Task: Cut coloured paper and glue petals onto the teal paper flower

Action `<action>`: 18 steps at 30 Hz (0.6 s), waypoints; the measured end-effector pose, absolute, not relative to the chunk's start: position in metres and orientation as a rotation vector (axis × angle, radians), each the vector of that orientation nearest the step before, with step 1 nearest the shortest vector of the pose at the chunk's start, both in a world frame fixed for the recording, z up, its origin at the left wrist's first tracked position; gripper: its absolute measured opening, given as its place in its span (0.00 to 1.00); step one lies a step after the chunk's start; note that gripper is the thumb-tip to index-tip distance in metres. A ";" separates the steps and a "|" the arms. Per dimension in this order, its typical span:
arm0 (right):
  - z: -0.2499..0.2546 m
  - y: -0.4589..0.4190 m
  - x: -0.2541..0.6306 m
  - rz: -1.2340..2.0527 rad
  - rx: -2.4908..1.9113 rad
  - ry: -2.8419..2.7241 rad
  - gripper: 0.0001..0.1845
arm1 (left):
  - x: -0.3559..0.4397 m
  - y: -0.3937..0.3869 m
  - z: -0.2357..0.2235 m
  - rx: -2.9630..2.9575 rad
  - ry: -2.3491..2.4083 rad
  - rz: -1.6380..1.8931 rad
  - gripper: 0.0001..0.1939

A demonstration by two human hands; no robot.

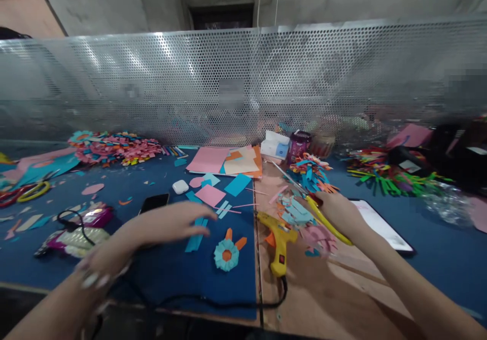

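Over the blue mat's middle, my left hand (pixel 186 221) has its fingers stretched out and holds nothing. Just beyond its fingertips lie small light-blue strips (pixel 223 209), and a blue paper piece (pixel 196 238) sits partly behind them. My right hand (pixel 337 210) is closed around yellow-handled scissors (pixel 323 215), whose blades point to the far left. A light-blue paper rosette (pixel 225 253) with an orange centre and two orange tabs lies between my hands. Beside it, a yellow glue gun (pixel 280 243) rests on its side. Pink paper (pixel 210 196) lies farther back.
A black cord (pixel 213 302) runs along the near edge. Stacked coloured sheets (pixel 207 160), a white box (pixel 274 146) and a purple jar (pixel 299 144) stand before a perforated metal screen (pixel 213 76). A tablet (pixel 384 226) lies right, a phone (pixel 154 203) and earbud case (pixel 180 187) left.
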State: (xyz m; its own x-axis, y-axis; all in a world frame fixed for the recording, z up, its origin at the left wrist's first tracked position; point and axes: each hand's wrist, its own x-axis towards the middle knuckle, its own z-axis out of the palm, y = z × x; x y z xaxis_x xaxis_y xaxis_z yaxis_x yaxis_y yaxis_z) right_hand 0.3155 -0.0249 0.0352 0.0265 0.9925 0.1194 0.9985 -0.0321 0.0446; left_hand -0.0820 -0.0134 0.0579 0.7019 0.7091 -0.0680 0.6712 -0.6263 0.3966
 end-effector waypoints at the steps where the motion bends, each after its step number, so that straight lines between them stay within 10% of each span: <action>1: 0.034 -0.024 0.316 -0.153 -2.235 -2.138 0.16 | -0.080 0.004 0.055 2.525 1.069 0.109 0.21; 6: 0.023 -0.019 0.320 -0.018 -2.282 -2.099 0.19 | -0.079 0.092 0.033 2.666 1.192 -0.142 0.34; 18: 0.013 -0.017 0.327 0.017 -2.192 -2.130 0.30 | -0.074 0.132 0.023 2.791 1.113 -0.367 0.25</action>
